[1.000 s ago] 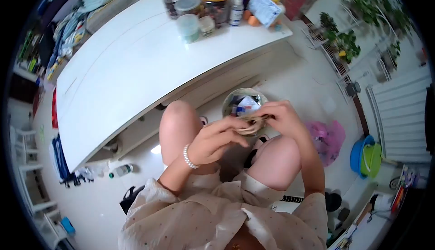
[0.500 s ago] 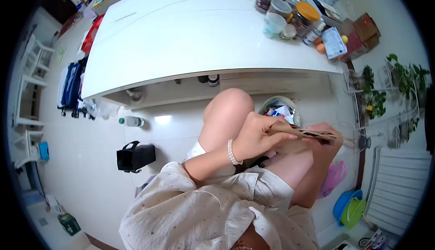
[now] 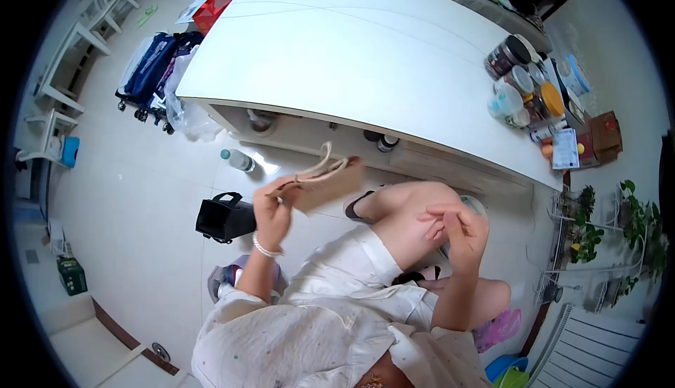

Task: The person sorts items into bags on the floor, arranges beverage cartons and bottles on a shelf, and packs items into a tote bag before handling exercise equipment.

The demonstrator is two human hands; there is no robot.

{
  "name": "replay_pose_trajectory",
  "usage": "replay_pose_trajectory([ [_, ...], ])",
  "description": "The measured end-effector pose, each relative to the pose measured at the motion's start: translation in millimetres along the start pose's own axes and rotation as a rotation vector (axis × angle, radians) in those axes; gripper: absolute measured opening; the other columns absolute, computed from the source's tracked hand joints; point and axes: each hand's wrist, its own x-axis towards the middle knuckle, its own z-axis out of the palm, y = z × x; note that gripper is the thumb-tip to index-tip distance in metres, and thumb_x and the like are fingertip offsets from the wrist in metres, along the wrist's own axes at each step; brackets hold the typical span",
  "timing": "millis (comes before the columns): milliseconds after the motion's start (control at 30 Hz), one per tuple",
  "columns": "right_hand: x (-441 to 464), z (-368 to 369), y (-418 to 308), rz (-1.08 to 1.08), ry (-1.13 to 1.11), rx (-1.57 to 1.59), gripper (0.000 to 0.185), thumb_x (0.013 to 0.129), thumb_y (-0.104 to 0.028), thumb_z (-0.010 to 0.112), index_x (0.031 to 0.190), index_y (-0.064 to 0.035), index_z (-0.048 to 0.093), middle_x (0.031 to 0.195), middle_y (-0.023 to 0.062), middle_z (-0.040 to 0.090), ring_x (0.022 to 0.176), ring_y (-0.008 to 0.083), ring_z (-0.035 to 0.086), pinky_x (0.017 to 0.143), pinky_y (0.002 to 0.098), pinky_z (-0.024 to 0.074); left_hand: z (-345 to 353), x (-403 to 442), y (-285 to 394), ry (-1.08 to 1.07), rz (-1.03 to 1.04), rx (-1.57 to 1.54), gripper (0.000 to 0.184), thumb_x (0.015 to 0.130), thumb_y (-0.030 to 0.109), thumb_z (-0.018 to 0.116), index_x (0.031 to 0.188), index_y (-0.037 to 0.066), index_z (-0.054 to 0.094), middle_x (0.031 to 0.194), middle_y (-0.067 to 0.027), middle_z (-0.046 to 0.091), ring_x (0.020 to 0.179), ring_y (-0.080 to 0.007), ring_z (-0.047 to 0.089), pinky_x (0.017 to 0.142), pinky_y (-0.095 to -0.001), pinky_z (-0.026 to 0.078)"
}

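Observation:
My left hand (image 3: 272,212), with a pearl bracelet at the wrist, grips one end of a brown paper bag (image 3: 325,190). The bag is folded flat and tilted, with a pale loop handle standing up from its top edge; its far end is blurred. To the right, my right hand (image 3: 460,235) hovers over my bent leg, apart from the bag. Its fingers are loosely bent and spread, and nothing shows in them. Partly hidden behind that hand is a round waste bin (image 3: 476,206).
A white table (image 3: 351,50) stands ahead, with jars (image 3: 508,57) at its right end. On the floor at left are a green-capped bottle (image 3: 238,160), a black open-topped bag (image 3: 225,218) and a blue suitcase (image 3: 151,68). Potted plants (image 3: 583,226) stand right.
My left hand has carried the paper bag leftward, away from the bin. My right hand has let go of it and come apart. The view has turned to the left.

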Motion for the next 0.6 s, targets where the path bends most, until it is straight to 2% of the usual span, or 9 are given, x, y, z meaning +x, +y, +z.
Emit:
replay_pose_trajectory([
  [67, -6, 1, 15, 0.093, -0.076, 0.196, 0.019, 0.087, -0.009, 0.044, 0.085, 0.0024, 0.059, 0.073, 0.0122, 0.062, 0.052, 0.0085, 0.052, 0.048, 0.0182, 0.0392, -21, 19, -29, -0.071, 0.094, 0.26, 0.024, 0.073, -0.003, 0.051, 0.093, 0.004, 0.062, 0.093, -0.0056, 0.063, 0.088, -0.0182, 0.057, 0.094, -0.0341, 0.031],
  [100, -9, 2, 20, 0.151, -0.079, 0.187, 0.016, 0.086, -0.008, 0.046, 0.085, 0.0024, 0.058, 0.073, 0.0127, 0.062, 0.052, 0.0084, 0.052, 0.048, 0.0174, 0.0382, -31, 17, -62, -0.084, -0.036, 0.25, 0.035, 0.072, -0.008, 0.042, 0.099, 0.007, 0.061, 0.104, -0.0026, 0.06, 0.105, -0.02, 0.049, 0.101, -0.0381, 0.018],
  [133, -9, 2, 23, 0.156, -0.083, 0.187, 0.016, 0.086, -0.008, 0.046, 0.085, 0.0024, 0.058, 0.073, 0.0127, 0.062, 0.052, 0.0084, 0.052, 0.048, 0.0174, 0.0382, -32, 15, -95, -0.082, -0.042, 0.25, 0.035, 0.072, -0.008, 0.042, 0.099, 0.007, 0.061, 0.104, -0.0026, 0.06, 0.105, -0.02, 0.049, 0.101, -0.0381, 0.018],
  [267, -16, -3, 37, 0.269, -0.065, 0.142, 0.016, 0.085, -0.008, 0.046, 0.085, 0.0036, 0.058, 0.073, 0.0124, 0.062, 0.053, 0.0073, 0.052, 0.049, 0.0169, 0.0379, -5, 22, -190, 0.274, -0.286, -0.018, 0.048, 0.069, -0.011, 0.03, 0.107, 0.002, 0.055, 0.114, -0.012, 0.053, 0.118, -0.0244, 0.038, 0.098, -0.0309, 0.026],
  [300, -18, -4, 39, 0.302, -0.045, 0.154, 0.016, 0.085, -0.008, 0.046, 0.085, 0.0039, 0.057, 0.073, 0.0123, 0.062, 0.053, 0.0071, 0.051, 0.05, 0.0168, 0.038, 5, 30, -231, 0.339, -0.223, -0.011, 0.045, 0.069, -0.011, 0.031, 0.106, -0.001, 0.054, 0.111, -0.0152, 0.053, 0.114, -0.0247, 0.042, 0.095, -0.0282, 0.03],
  [333, -18, -3, 40, 0.306, -0.038, 0.151, 0.016, 0.085, -0.008, 0.046, 0.085, 0.0039, 0.057, 0.073, 0.0123, 0.062, 0.053, 0.0071, 0.051, 0.05, 0.0168, 0.038, 18, 42, -236, 0.349, -0.194, 0.077, 0.041, 0.071, -0.01, 0.033, 0.106, -0.002, 0.054, 0.109, -0.0144, 0.055, 0.11, -0.0238, 0.046, 0.095, -0.0298, 0.031],
  [367, -19, -4, 40, 0.317, -0.016, 0.158, 0.017, 0.085, -0.008, 0.046, 0.085, 0.0038, 0.058, 0.072, 0.0121, 0.062, 0.053, 0.0071, 0.051, 0.05, 0.0168, 0.0381, 29, 52, -264, 0.392, -0.088, 0.108, 0.036, 0.075, -0.008, 0.036, 0.105, -0.001, 0.055, 0.104, -0.0138, 0.057, 0.099, -0.0235, 0.052, 0.089, -0.0306, 0.037],
  [500, -27, -6, 47, 0.351, 0.047, 0.202, 0.018, 0.086, -0.008, 0.045, 0.086, 0.0041, 0.057, 0.072, 0.0115, 0.061, 0.055, 0.0071, 0.051, 0.051, 0.0166, 0.0383, 65, 99, -271, 0.511, -0.204, 0.111, 0.029, 0.077, -0.006, 0.04, 0.102, -0.002, 0.055, 0.095, -0.0145, 0.06, 0.089, -0.0234, 0.056, 0.08, -0.0321, 0.043],
  [600, -29, -5, 50, 0.371, 0.064, 0.199, 0.019, 0.087, -0.009, 0.044, 0.086, 0.0044, 0.057, 0.072, 0.0113, 0.061, 0.055, 0.0068, 0.051, 0.051, 0.0165, 0.0382, 72, 117, -300, 0.592, -0.048, 0.216, 0.02, 0.078, 0.0, 0.046, 0.095, -0.002, 0.057, 0.086, -0.0163, 0.061, 0.08, -0.0275, 0.059, 0.073, -0.0344, 0.045],
])
